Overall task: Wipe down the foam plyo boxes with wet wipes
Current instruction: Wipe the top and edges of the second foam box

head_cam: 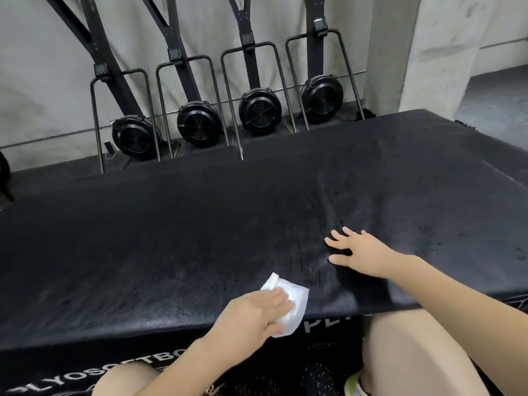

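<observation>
Box top (200, 224) lies open; ski machines (197, 124) crowd its far edge.

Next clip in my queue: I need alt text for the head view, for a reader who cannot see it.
A person's left hand presses a white wet wipe onto the near edge of a black foam plyo box, while the right hand rests flat on the box top with fingers spread. Four black fan-wheel exercise machines stand against the grey wall behind.

left hand (254, 312) presses wet wipe (288, 304) on plyo box (171, 224) | right hand (360, 250) flat
</observation>
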A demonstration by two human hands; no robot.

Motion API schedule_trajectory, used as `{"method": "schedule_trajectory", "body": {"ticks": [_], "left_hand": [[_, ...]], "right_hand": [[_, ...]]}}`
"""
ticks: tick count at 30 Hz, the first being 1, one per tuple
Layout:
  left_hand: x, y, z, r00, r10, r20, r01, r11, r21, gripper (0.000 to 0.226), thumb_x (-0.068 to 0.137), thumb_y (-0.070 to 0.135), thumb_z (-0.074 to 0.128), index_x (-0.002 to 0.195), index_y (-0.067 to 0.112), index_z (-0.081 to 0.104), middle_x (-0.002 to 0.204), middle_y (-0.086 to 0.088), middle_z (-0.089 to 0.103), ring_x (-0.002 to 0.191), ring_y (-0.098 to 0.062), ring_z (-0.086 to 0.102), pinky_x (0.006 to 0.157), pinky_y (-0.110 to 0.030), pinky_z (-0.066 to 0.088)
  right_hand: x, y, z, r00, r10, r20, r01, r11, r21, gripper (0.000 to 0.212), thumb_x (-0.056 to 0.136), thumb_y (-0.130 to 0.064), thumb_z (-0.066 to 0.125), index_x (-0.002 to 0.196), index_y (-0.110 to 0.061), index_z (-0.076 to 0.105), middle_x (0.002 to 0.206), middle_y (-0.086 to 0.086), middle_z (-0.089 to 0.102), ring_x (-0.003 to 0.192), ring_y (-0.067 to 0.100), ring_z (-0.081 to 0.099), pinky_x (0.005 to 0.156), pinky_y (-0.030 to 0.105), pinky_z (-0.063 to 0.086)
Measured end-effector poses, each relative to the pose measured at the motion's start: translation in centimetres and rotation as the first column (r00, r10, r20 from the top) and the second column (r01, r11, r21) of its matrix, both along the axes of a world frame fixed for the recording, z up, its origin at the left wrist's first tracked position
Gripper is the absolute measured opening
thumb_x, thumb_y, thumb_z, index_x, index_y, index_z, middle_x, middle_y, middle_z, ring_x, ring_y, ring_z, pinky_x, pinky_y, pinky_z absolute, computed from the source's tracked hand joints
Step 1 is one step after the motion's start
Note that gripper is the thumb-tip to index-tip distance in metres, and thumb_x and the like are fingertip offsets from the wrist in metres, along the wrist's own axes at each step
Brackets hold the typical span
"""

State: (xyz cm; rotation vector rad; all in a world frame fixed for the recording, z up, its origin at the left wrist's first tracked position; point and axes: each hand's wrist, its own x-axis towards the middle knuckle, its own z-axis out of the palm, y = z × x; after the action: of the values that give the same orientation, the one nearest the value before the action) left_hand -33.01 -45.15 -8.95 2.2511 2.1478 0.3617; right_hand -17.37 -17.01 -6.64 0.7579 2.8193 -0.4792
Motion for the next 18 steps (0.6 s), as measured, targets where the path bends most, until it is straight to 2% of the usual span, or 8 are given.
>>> {"method": "schedule_trajectory", "body": {"ticks": [3,9,11,15,18], "left_hand": [[0.5,-0.3,-1.2,0.998,-0.008,-0.061,0.009,1.000,0.012,0.029,0.091,0.030,0.064,0.119,0.031,0.056,0.124,0.020,0.054,0.115,-0.003,0.055,0.096,-0.021,0.050],[4.0,3.3,-1.7,0.991,-0.016,-0.134,0.024,0.998,0.053,0.022,0.084,0.039,0.059,0.105,0.030,0.056,0.108,0.017,0.055,0.098,-0.003,0.053,0.083,-0.017,0.049],[5.1,5.2,-1.8,0.991,-0.025,-0.131,0.034,0.997,0.064,0.024,0.085,0.044,0.053,0.102,0.028,0.058,0.106,0.015,0.057,0.098,-0.003,0.053,0.083,-0.018,0.049],[6.5,7.9,-2.1,0.989,-0.077,-0.128,0.086,0.994,0.066,0.030,0.092,0.046,0.051,0.109,0.022,0.058,0.107,0.011,0.058,0.110,-0.007,0.052,0.093,-0.023,0.047],[6.1,7.4,-2.3,0.975,-0.110,-0.193,0.120,0.992,0.042,0.037,0.101,0.042,0.038,0.129,0.023,0.053,0.130,0.009,0.058,0.131,-0.010,0.048,0.110,-0.025,0.040]], "right_hand": [[0.1,0.0,-0.3,1.000,-0.003,-0.022,0.003,1.000,-0.014,0.060,0.102,-0.052,0.041,0.156,-0.033,0.025,0.165,-0.011,0.013,0.154,0.016,0.001,0.123,0.041,0.003],[-0.2,0.1,-0.3,1.000,0.002,-0.009,-0.002,1.000,0.012,0.060,0.102,-0.053,0.040,0.156,-0.034,0.024,0.165,-0.011,0.012,0.154,0.017,0.002,0.122,0.041,0.005],[-0.2,0.2,-0.3,1.000,0.000,-0.016,0.000,1.000,0.013,0.059,0.102,-0.053,0.041,0.156,-0.034,0.025,0.165,-0.012,0.013,0.154,0.017,0.002,0.122,0.040,0.006],[-0.1,0.2,-0.3,1.000,0.012,-0.021,-0.011,0.999,0.037,0.059,0.102,-0.054,0.041,0.156,-0.034,0.026,0.165,-0.012,0.015,0.154,0.016,0.004,0.122,0.040,0.007],[0.0,0.2,-0.1,0.999,0.030,-0.021,-0.029,0.999,0.042,0.056,0.104,-0.049,0.040,0.156,-0.032,0.028,0.165,-0.011,0.016,0.154,0.015,0.006,0.121,0.037,0.009]]}}
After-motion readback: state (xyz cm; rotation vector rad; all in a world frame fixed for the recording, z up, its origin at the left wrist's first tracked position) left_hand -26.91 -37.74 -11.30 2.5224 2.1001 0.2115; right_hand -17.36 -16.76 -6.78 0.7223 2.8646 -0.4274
